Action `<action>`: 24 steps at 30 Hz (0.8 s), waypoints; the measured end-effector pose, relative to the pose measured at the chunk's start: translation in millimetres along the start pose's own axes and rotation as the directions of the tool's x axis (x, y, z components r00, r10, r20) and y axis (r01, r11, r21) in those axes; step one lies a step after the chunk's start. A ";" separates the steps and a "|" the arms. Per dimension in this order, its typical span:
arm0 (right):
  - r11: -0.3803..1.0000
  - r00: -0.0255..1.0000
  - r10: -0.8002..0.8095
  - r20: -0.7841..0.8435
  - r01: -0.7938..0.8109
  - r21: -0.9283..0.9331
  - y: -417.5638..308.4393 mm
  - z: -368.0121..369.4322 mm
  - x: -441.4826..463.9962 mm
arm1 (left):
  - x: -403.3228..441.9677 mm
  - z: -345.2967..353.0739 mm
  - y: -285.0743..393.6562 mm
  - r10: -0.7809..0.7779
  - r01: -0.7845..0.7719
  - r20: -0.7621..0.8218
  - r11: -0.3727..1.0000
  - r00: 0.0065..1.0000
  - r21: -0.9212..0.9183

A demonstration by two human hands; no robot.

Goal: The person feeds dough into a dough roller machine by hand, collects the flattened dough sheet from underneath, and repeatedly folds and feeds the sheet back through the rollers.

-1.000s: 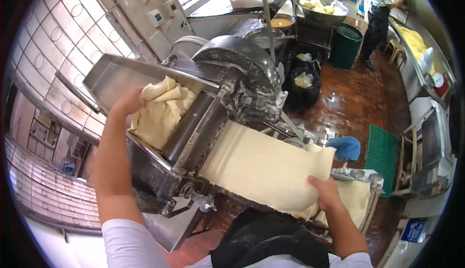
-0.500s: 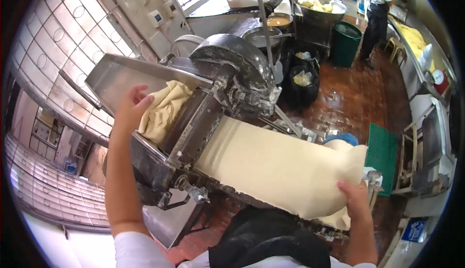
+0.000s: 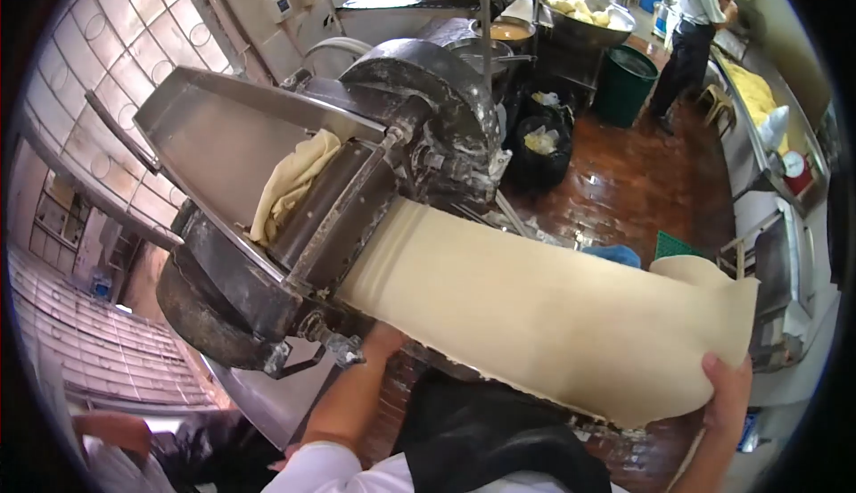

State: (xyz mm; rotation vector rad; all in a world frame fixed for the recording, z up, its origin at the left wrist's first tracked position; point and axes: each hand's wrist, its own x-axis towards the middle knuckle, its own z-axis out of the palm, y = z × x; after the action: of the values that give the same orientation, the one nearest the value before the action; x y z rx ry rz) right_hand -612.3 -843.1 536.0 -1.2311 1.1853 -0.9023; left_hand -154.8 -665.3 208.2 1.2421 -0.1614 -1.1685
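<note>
A wide, pale dough sheet stretches from the rollers of a dough sheeter toward the right. My right hand grips the sheet near its far end, thumb on top and the other fingers mostly underneath. Close to the rollers, my left hand reaches beneath the near edge of the sheet, so its fingers are hidden. A folded lump of dough lies against the roller in the machine's metal feed tray.
A green bin and black bags stand on the wet tiled floor beyond the machine. A person stands at the back right beside a long counter with yellow material. Another person's arm shows at lower left.
My left hand has left the dough in the feed tray and gone under the sheet. My right hand has drawn the sheet farther right. The lump in the tray has shrunk.
</note>
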 end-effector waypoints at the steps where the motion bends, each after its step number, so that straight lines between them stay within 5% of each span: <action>1: 0.998 0.999 -0.032 -0.024 0.030 -0.047 -6.2 -2.0 -2.6 | 10.5 0.7 13.9 0.058 -0.058 -0.028 0.998 0.998 -0.031; 6: 0.986 0.996 -0.037 -0.085 0.022 -0.164 -12.4 -28.7 -10.6 | 40.5 11.4 75.7 0.275 -0.278 -0.120 0.961 0.954 -0.006; 12: 0.975 0.992 -0.054 -0.116 0.027 -0.219 -9.6 -52.3 -12.8 | 34.6 26.0 97.6 0.469 -0.407 -0.167 0.861 0.867 0.306; 18: 0.973 0.987 0.007 -0.162 -0.044 -0.229 1.0 -54.8 -8.0 | 22.7 56.4 107.4 0.666 -0.424 -0.056 0.536 0.744 0.731; 24: 0.963 0.990 0.033 -0.134 -0.068 -0.262 28.5 -47.9 7.2 | 8.3 95.8 110.8 0.726 -0.383 0.116 0.214 0.678 0.899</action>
State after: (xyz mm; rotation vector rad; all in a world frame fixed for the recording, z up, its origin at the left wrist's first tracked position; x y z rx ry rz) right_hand -660.3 -855.7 509.6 -1.3656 1.4718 -0.8118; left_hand -147.8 -747.9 329.4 2.0360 -1.0195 -0.0627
